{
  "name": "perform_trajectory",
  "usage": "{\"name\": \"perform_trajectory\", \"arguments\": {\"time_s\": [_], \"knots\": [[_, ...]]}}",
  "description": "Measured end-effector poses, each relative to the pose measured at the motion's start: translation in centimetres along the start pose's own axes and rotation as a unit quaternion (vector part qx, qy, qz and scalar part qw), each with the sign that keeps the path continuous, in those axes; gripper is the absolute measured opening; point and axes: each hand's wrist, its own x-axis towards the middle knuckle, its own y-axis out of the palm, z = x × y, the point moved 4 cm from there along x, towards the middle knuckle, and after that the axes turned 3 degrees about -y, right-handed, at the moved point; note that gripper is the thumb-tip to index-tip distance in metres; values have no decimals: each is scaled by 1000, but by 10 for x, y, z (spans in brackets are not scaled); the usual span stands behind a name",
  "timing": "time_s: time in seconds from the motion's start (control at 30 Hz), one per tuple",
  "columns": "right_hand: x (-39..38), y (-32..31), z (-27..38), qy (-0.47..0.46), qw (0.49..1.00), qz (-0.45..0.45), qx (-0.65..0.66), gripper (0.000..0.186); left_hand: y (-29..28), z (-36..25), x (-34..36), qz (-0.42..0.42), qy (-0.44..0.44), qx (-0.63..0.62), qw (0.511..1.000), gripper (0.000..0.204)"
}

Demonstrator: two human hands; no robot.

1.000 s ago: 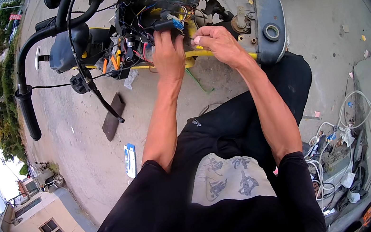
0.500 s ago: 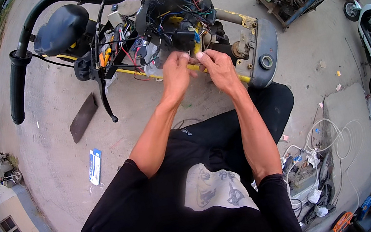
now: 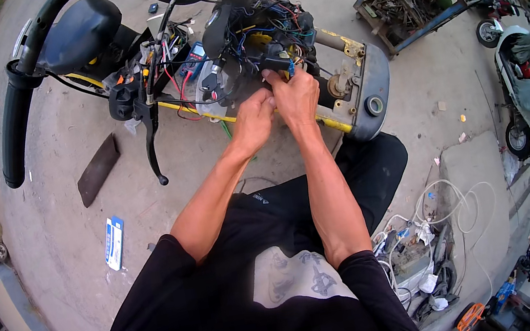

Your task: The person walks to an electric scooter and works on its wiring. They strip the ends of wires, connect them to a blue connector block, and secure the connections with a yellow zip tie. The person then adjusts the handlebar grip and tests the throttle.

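My left hand (image 3: 254, 119) is closed in a pinch at the near edge of a bundle of coloured wires (image 3: 273, 13) on a stripped scooter. Right beside it, my right hand (image 3: 297, 98) has its fingers curled in among the wiring, below a black box-shaped part (image 3: 275, 62) and a small blue connector (image 3: 291, 67). What either hand pinches is hidden by the fingers. Just left of the hands sits an ignition lock with a key (image 3: 214, 80). Beyond that lies a blue multimeter (image 3: 196, 55) with red leads. The scooter's yellow frame (image 3: 192, 110) runs under my wrists.
At left, the handlebar grip (image 3: 19, 137) and brake lever (image 3: 155, 154) jut toward me. A dark flat panel (image 3: 100, 169) and a blue-white packet (image 3: 114, 243) lie on the concrete. At right are a metal tool cart (image 3: 440, 30), coiled pale cable (image 3: 473, 206) and a parked scooter (image 3: 526, 78).
My right hand has moved left and deeper into the wiring, turning its back upward. My left hand stays pinched near the same spot. The whole view has shifted slightly.
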Motion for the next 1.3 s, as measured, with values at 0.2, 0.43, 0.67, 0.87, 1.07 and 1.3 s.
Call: {"name": "perform_trajectory", "arguments": {"time_s": [0.2,0.43,0.67,0.87,1.07,1.3], "knots": [[5,15,-16,70,989,-13,127,26,-6,-15,-3,-24,53,96,994,23],[-8,17,-38,254,857,222,389,25,-10,-42,-21,-166,236,267,919,16],[-4,31,-50,303,766,259,504,21,3,-47,-12,-109,298,131,939,15],[-2,44,-51,344,689,287,570,18,11,-29,-8,-54,125,-195,971,20],[-8,54,-44,359,701,161,595,12,19,-15,0,-97,138,-128,977,22],[-9,33,-31,251,852,133,439,16,19,-17,-9,-132,194,50,971,23]]}}
